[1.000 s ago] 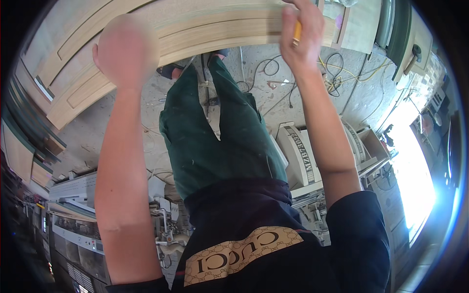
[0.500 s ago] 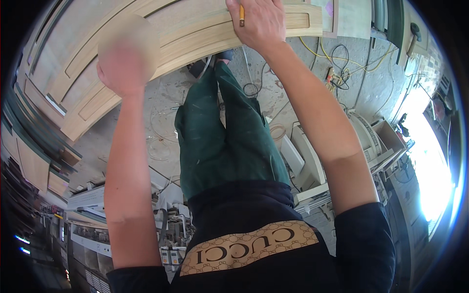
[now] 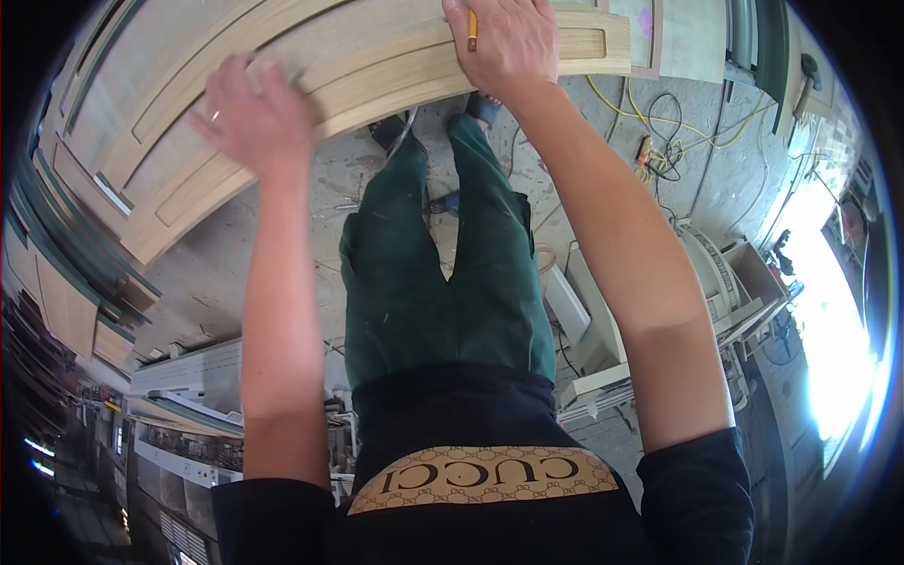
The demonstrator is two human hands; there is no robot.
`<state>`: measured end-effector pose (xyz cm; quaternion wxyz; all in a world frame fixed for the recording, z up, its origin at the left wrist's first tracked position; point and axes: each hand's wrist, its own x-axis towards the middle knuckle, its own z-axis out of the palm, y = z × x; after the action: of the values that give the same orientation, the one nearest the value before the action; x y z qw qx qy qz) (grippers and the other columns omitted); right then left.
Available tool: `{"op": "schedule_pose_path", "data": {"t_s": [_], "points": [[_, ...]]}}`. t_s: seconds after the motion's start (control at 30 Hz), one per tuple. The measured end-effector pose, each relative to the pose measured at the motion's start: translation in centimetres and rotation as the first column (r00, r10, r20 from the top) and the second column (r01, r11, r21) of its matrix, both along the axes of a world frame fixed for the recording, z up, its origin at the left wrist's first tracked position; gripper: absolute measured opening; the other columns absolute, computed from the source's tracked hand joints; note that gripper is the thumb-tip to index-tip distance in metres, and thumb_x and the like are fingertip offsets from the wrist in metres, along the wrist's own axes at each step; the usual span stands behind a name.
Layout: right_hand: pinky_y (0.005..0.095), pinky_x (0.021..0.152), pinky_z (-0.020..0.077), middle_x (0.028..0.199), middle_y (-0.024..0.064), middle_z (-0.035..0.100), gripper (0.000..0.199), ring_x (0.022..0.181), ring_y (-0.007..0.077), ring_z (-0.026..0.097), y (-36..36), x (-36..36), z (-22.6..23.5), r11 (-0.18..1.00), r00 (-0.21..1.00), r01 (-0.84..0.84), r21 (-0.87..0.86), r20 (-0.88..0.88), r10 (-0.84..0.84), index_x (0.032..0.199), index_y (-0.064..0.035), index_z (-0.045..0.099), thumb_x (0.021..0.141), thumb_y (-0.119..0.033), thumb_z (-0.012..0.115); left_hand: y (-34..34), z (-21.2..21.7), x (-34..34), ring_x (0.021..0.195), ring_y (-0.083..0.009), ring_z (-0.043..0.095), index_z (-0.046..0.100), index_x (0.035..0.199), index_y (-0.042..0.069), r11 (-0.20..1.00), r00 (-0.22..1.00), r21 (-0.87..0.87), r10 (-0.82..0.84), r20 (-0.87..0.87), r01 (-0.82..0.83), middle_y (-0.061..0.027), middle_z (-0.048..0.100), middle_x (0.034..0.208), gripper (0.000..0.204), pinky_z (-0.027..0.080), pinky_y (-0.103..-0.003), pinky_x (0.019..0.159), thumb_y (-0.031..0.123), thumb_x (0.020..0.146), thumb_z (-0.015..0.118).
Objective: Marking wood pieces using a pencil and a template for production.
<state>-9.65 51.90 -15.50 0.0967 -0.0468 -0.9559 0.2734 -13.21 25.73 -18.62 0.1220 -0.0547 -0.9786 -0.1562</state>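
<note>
Across the top lies a pale wooden panel (image 3: 377, 99) with long recessed grooves; it looks bent toward the picture's rim. My right hand (image 3: 508, 52) rests on its front rail, right of the middle. A short yellow-orange pencil (image 3: 472, 28) is tucked in that hand, its dark end pointing back toward me; the fingertips are cut off by the top edge. Over the left part of the same panel is my left hand (image 3: 259, 118), smeared by motion. Its fingers are spread, with nothing seen in them and a ring on one. Whether it touches the wood I cannot tell.
Dark green boards (image 3: 71, 226) and wooden pieces are stacked at the left. Yellow and black cables (image 3: 669, 141) trail over the concrete floor (image 3: 603, 179) on the right. Grey machinery (image 3: 584, 311) stands at my right, with a long pale machine (image 3: 188, 372) at lower left.
My left hand has shifted right along the panel, its fingers now spread. The right hand stays on the rail with the pencil. My legs have moved apart.
</note>
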Motion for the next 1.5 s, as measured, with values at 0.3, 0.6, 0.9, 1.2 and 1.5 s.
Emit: {"op": "schedule_pose_path", "data": {"t_s": [0.3,0.6,0.9,1.2,1.5], "points": [[0.0485,0.097,0.0471,0.108,0.0108,0.071,0.022,0.11,0.0312,0.065,0.0,0.0,-0.9,0.997,0.999,-0.023,0.074,0.032,0.021,0.113,-0.0062,0.067,0.101,-0.023,0.059,10.8,-1.2,1.7,0.138,-0.0373,0.054,0.068,0.121,0.013,0.987,0.994,0.122,0.109,0.009,-0.109,-0.01,0.068,0.129,0.033,0.017,-0.069,0.123,0.033,0.105,0.047],[0.0443,0.102,0.0473,0.119,0.0193,0.07,0.037,0.113,0.032,0.066,1.0,-0.5,1.3,0.978,0.988,0.051,-0.203,-0.133,-0.079,0.134,-0.0022,0.066,0.105,-0.025,0.059,11.5,-1.0,1.9,0.132,-0.0318,0.057,0.07,0.117,0.013,0.984,0.98,-0.07,0.171,0.1,-0.164,-0.0091,0.07,0.125,0.034,0.024,-0.062,0.123,0.034,0.106,0.045],[0.0275,0.084,0.054,0.097,0.0035,0.073,0.037,0.091,0.0111,0.066,8.5,0.7,3.5,0.608,0.803,-0.081,-0.789,0.31,0.509,0.121,-0.0014,0.075,0.115,-0.026,0.048,12.6,1.0,1.7,0.118,-0.0368,0.06,0.066,0.107,0.004,0.989,0.992,-0.085,0.123,0.04,-0.12,-0.0162,0.067,0.111,0.022,0.037,-0.06,0.116,0.021,0.105,0.052],[0.0357,0.069,0.0507,0.075,0.0133,0.064,0.033,0.069,0.0187,0.061,5.3,-3.1,4.9,0.715,0.486,-0.137,-0.686,0.583,0.651,0.095,0.0009,0.071,0.108,-0.026,0.057,12.7,1.9,1.7,0.115,-0.0386,0.061,0.066,0.104,0.004,0.992,0.991,-0.052,0.114,0.065,-0.111,-0.0166,0.067,0.107,0.021,0.038,-0.059,0.115,0.021,0.104,0.053],[0.0367,0.061,0.049,0.07,0.0215,0.064,0.033,0.06,0.0235,0.06,7.6,-3.2,5.3,0.736,0.442,-0.23,-0.636,0.606,0.661,0.082,0.0012,0.064,0.105,-0.022,0.061,12.4,1.6,1.6,0.117,-0.039,0.062,0.067,0.104,0.004,0.989,0.986,-0.058,0.144,0.082,-0.139,-0.0175,0.069,0.11,0.023,0.038,-0.059,0.115,0.022,0.103,0.054]]}}
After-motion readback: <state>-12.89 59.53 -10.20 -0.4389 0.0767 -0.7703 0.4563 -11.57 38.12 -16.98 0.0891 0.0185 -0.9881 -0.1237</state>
